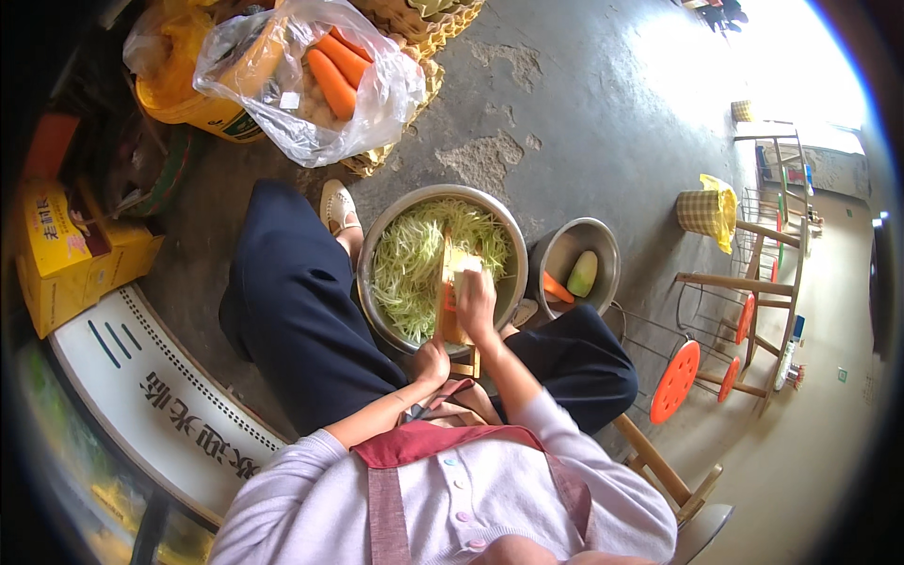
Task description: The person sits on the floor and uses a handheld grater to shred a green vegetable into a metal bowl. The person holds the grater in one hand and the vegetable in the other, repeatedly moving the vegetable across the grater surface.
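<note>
A wide metal basin [519, 229] sits between my knees, heaped with pale green vegetable shreds [409, 261]. Across it slopes a wooden-framed grater [446, 311], its near end towards my lap. My left hand [431, 363] grips the grater's near end at its left edge. Over the grating face, my right hand [477, 300] is closed around a pale vegetable piece [468, 264], partly blurred and mostly covered by the fingers. Right of the basin, a smaller metal pot [613, 247] holds an orange carrot [557, 287] and a whitish-green radish [583, 274].
A clear plastic bag [311, 145] of carrots [332, 81] lies ahead on the left, by a yellow bucket [176, 106] and egg trays [431, 70]. A yellow carton [85, 247] rests on a white cabinet [106, 353]. Red-seated stools [674, 381] and a checked bin [699, 212] stand right.
</note>
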Motion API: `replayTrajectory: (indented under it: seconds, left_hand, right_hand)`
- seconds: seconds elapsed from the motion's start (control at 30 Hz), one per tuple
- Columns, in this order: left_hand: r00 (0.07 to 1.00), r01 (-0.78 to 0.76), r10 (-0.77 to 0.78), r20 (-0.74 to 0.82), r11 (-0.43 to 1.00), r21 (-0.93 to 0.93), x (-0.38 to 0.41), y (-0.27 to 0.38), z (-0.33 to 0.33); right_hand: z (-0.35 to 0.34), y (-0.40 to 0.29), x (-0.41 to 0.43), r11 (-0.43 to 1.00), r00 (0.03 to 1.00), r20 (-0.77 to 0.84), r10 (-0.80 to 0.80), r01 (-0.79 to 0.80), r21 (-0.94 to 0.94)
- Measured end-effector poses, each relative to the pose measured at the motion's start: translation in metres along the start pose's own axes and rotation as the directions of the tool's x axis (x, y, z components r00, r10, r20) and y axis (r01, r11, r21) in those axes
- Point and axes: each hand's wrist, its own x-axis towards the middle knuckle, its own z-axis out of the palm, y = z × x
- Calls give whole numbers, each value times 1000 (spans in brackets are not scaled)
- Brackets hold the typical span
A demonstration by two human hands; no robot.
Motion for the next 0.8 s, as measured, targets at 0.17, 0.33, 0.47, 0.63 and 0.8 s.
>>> replayTrajectory:
  seconds: [0.17, 0.33, 0.47, 0.63, 0.8]
  left_hand:
    - [986, 130, -141, -94, 985, -111, 3, 43, -10]
    - [994, -37, 36, -99, 999, -3, 3, 15, -8]
    - [994, -23, 22, -111, 1000, -5, -5, 15, -4]
    - [994, 105, -109, -31, 989, -102, 4, 32, -7]
    - [983, 150, -161, -86, 981, -123, 3, 9, 3]
  right_hand:
    - [28, 76, 92, 992, 993, -64, 97, -102, -70]
    - [-29, -18, -18, 998, 992, 122, -41, 35, 52]
    - [-25, -5, -31, 999, 999, -46, 17, -16, 33]
    - [15, 98, 86, 931, 939, 22, 344, -344, 120]
    - [-8, 9, 0, 985, 987, 117, 106, -120, 126]
